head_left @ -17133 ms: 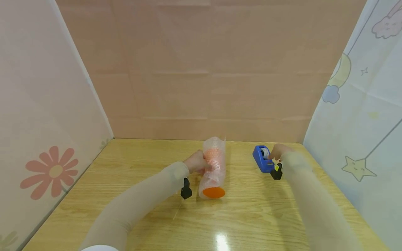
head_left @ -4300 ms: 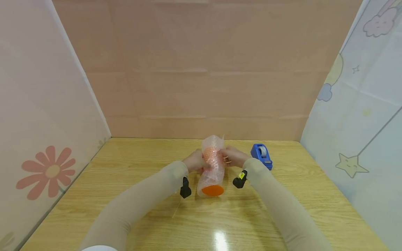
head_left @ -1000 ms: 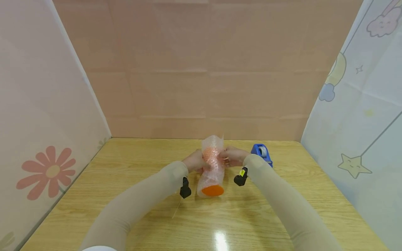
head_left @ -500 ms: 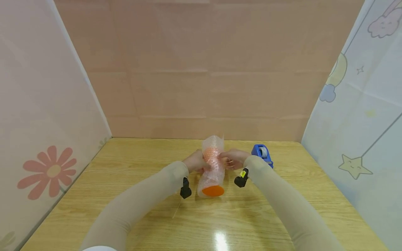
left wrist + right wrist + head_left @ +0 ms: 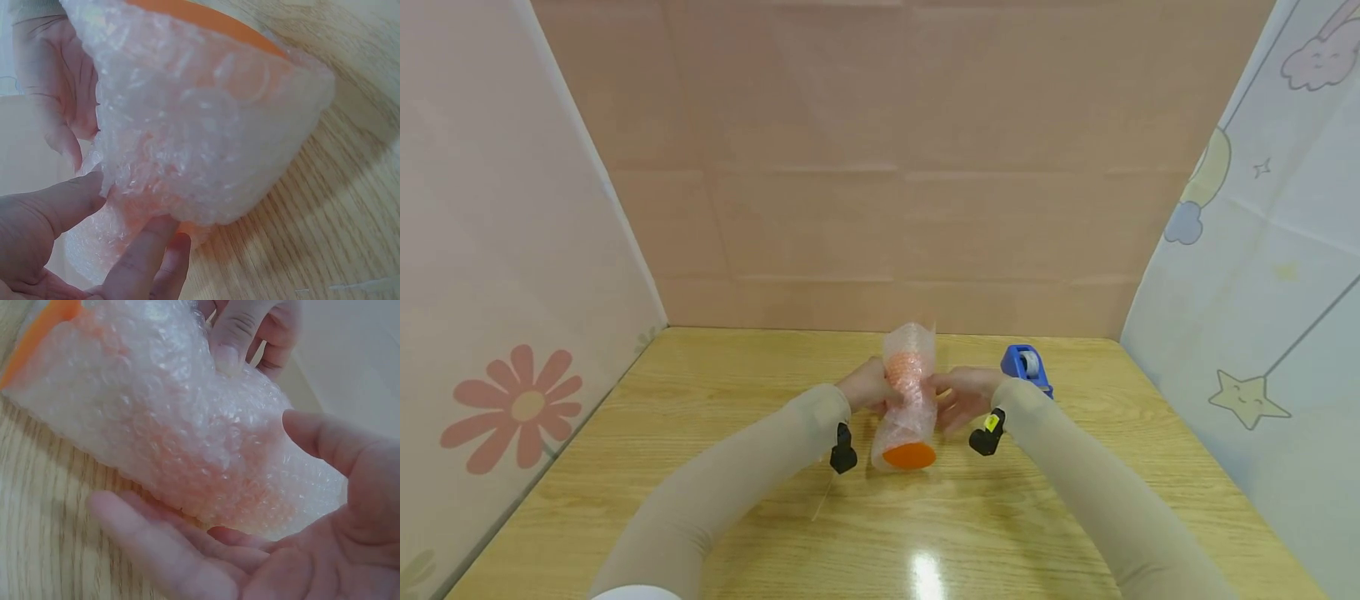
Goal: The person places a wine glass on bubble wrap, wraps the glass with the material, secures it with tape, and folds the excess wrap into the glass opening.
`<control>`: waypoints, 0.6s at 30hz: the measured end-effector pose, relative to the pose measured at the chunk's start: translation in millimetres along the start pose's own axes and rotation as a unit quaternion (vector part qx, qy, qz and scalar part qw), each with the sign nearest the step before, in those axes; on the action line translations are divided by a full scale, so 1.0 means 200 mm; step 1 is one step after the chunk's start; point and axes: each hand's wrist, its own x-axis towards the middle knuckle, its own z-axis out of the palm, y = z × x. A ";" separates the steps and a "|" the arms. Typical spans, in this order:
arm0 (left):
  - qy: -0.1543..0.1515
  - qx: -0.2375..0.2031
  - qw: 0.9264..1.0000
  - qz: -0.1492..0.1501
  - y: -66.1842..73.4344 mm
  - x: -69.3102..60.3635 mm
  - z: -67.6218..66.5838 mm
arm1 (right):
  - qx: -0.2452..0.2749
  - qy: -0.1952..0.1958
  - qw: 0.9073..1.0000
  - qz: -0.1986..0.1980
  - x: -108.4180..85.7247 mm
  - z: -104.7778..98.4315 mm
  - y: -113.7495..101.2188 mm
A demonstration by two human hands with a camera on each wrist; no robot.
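Observation:
An orange object in bubble wrap (image 5: pixel 907 421) stands near the middle of the table, its flat orange oval end (image 5: pixel 910 455) toward me. From the left, my left hand (image 5: pixel 867 385) grips its narrower middle; the left wrist view shows the thumb and fingers on the bubble wrap (image 5: pixel 187 125). My right hand (image 5: pixel 966 396) is at its right side. In the right wrist view, that hand (image 5: pixel 294 550) has its fingers spread and extended along the wrap, with the thumb apart from them. Whether the thumb touches the wrap cannot be told. The wrapping hides the object's exact kind.
A blue tape dispenser (image 5: pixel 1017 363) with a roll of tape stands right of the wrapped object, partly behind my right sleeve. The wooden table (image 5: pixel 760 508) ends at a tan back wall (image 5: pixel 880 208). Patterned side walls flank both sides.
Earlier the right hand was at the tape dispenser, then came to the wrapped object. Over the last half second its fingers have spread and it has shifted slightly right. The left hand keeps its grip.

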 end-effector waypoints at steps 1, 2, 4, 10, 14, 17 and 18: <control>0.001 0.003 1.000 -0.002 0.00 0.00 0.00 | 0.003 -0.004 1.000 -0.001 0.00 0.00 0.00; 0.002 0.007 1.000 -0.004 0.00 0.00 0.00 | 0.005 -0.008 1.000 -0.002 0.01 0.00 0.00; 0.002 0.009 1.000 -0.004 0.00 0.00 0.00 | 0.012 -0.015 1.000 -0.005 0.01 0.00 0.01; 0.002 0.002 1.000 0.002 -0.01 -0.01 0.00 | 0.042 -0.030 0.999 -0.008 0.01 0.00 0.00; 0.004 -0.006 1.000 -0.010 0.00 -0.02 0.00 | 0.067 -0.040 0.997 -0.015 0.02 0.01 0.00; 0.008 -0.012 1.000 -0.023 0.00 -0.02 0.00 | 0.092 -0.042 0.995 -0.017 0.02 0.01 0.00; 0.009 -0.014 0.999 -0.029 0.00 -0.02 0.00 | 0.101 -0.041 0.994 -0.016 0.03 0.01 0.00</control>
